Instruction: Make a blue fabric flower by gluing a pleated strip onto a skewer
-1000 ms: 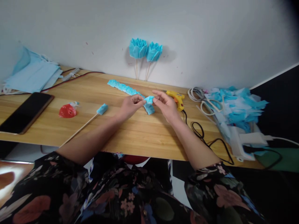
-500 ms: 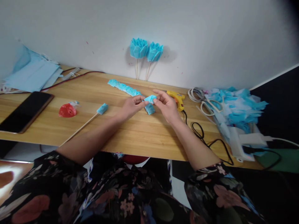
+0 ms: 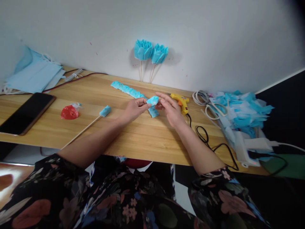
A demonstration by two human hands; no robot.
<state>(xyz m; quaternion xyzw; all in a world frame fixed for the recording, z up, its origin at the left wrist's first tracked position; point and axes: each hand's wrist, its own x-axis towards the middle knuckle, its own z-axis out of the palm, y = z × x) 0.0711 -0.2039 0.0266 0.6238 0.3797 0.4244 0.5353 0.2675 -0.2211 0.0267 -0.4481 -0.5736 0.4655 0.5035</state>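
Observation:
Above the middle of the table, my left hand pinches a small folded piece of light blue fabric between thumb and fingers. At its right edge is my right hand, thumb and fingers bent together on the edge; the exact contact is small and blurred. Just beneath lies a stack of blue fabric pieces. A row of folded blue pieces stretches away to the back left. Left of my left arm rests a wooden stick with a blue fabric block on its tip.
Two blue fabric flowers on sticks lean against the wall. A yellow glue gun, its black cord, scissors, blue scraps and a power strip occupy the right. Leftward are face masks, a phone and a red wrapper.
The folded piece has turned slightly and shows more white near its right edge. My right fingers have shifted a little to the right. The whole view has moved very slightly.

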